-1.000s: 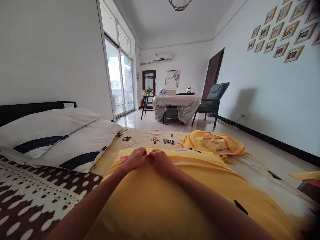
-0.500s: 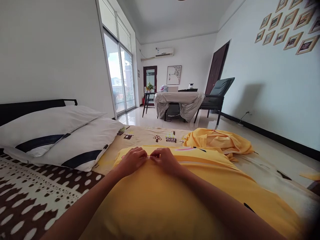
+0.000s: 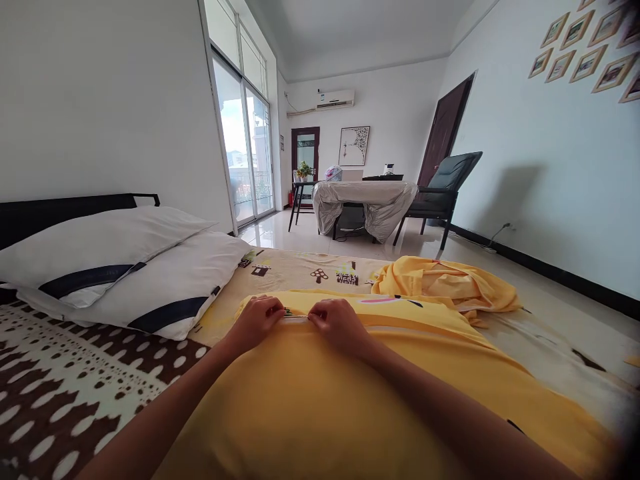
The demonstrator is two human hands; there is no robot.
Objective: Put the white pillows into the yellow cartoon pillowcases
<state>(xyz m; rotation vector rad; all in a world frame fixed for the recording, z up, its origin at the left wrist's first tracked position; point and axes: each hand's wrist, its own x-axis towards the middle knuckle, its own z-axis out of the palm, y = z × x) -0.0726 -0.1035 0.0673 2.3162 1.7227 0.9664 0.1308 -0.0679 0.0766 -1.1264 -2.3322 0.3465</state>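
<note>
Across the bed in front of me lies a yellow fabric cover (image 3: 295, 393), rounded and full-looking close to me. Along its far side runs an opening edge with a thin whitish strip (image 3: 296, 318), which may be a zipper. My left hand (image 3: 257, 325) pinches this edge left of the strip, fingers curled. Just to the right, my right hand (image 3: 336, 325) pinches the same edge with thumb and fingertips. A short stretch of the strip shows between them. What exactly sits under the fingertips is hidden.
Two white pillows (image 3: 165, 280) with dark bands lie at the left, near a brown-and-white patterned cloth (image 3: 75, 393). Another crumpled yellow cloth (image 3: 445, 283) rests at the bed's far right. Beyond stand a plastic-covered table (image 3: 365, 193) and a dark chair (image 3: 445, 193).
My hands are farther apart along the edge, the left one having shifted left, so more of the whitish strip shows between them. The view has turned slightly left.
</note>
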